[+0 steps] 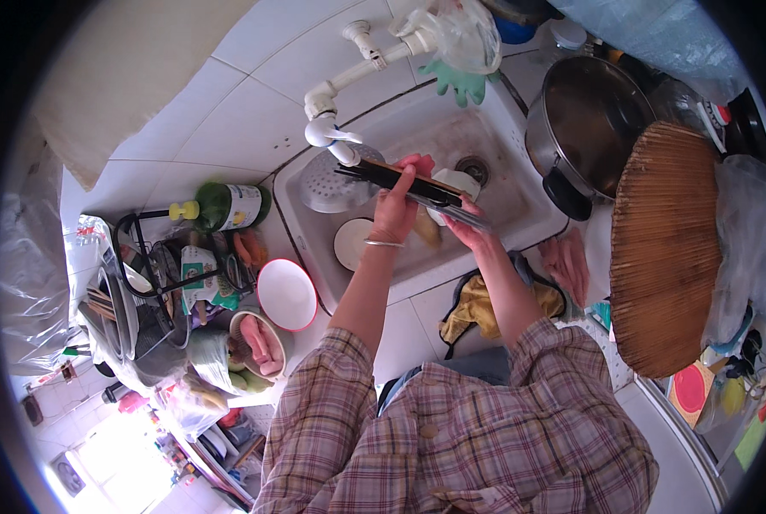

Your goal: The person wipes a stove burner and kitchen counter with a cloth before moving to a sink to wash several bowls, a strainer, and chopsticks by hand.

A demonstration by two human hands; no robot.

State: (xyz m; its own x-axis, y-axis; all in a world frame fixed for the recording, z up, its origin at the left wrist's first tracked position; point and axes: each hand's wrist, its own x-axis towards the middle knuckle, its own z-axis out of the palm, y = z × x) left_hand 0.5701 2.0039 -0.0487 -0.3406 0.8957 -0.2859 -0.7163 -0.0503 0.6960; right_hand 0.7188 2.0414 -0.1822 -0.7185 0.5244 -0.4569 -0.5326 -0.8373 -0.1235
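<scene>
Both my hands hold a bundle of chopsticks (431,186) over a white sink (383,295), close to the faucet (330,135). My left hand (396,209) is wrapped around the middle of the bundle, with a pinkish-red cloth (418,164) at its fingers. The lower right end, where a blurred grey utensil also shows, rests in my right hand (470,225). Below the faucet a perforated metal strainer (338,180) lies in the sink. A round pale dish (352,244) sits near my left wrist. Behind the bundle is a white object (454,183) near the drain (472,170).
A large steel pot (592,128) and a round wooden board (666,250) stand at the right. At the left are a red-rimmed white bowl (286,294), a green soap bottle (232,207) and a dish rack (158,257). A yellow cloth (476,308) lies on the front edge.
</scene>
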